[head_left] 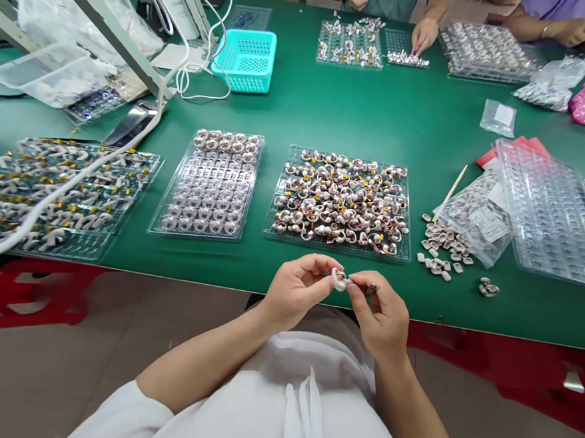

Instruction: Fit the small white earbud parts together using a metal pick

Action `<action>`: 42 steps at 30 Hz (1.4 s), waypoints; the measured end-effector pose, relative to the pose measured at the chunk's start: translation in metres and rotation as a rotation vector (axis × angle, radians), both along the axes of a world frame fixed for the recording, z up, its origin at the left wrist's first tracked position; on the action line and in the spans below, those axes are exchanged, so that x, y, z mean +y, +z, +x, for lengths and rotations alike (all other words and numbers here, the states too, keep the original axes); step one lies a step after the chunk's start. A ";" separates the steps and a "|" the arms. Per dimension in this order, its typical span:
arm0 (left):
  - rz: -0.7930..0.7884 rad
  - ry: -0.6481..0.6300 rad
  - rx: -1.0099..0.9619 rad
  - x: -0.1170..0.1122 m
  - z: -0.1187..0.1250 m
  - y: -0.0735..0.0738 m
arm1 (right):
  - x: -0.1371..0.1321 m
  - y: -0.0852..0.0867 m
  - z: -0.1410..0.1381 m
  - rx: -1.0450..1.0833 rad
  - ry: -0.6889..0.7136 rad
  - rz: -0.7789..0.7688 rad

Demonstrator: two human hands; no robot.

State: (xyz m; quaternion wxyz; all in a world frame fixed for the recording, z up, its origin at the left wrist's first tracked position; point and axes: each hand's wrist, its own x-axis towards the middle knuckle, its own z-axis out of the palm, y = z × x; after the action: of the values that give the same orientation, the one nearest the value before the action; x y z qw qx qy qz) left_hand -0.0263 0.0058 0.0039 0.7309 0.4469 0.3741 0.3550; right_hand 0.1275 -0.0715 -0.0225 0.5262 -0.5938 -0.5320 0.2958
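Observation:
My left hand (297, 289) pinches a small white earpiece shell (337, 280) just in front of the green table's near edge. My right hand (382, 309) meets it from the right, its fingertips closed on the same small part. Straight ahead on the table (335, 109) lies a clear tray (340, 201) heaped with similar white and pinkish parts. A clear tray of neatly seated round parts (210, 185) lies to its left.
A long tray of parts (55, 195) and a white cable (70, 188) are at far left. Loose white caps (442, 248), a stick (450, 193), bagged parts and stacked clear trays (553, 214) lie right. A teal basket (246, 59) stands behind. Two other people work at the far edge.

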 end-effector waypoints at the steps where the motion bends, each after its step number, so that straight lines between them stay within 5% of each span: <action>1: -0.001 0.001 0.006 0.000 0.000 0.000 | 0.000 0.001 0.001 0.015 -0.008 0.010; 9: 0.044 -0.063 0.092 0.001 -0.001 0.001 | 0.009 -0.001 0.003 0.272 0.090 0.035; 25: 0.511 -0.044 0.324 0.002 -0.006 0.007 | 0.011 -0.004 0.000 0.308 0.042 0.083; 42: 0.625 0.006 0.367 0.001 -0.005 0.005 | 0.009 -0.004 0.003 0.184 0.020 0.083</action>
State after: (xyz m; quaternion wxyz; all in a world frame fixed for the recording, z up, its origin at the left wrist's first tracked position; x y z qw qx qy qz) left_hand -0.0312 0.0072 0.0086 0.4785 0.7039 0.3739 0.3683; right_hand 0.1301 -0.0627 -0.0266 0.5939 -0.5365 -0.4991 0.3322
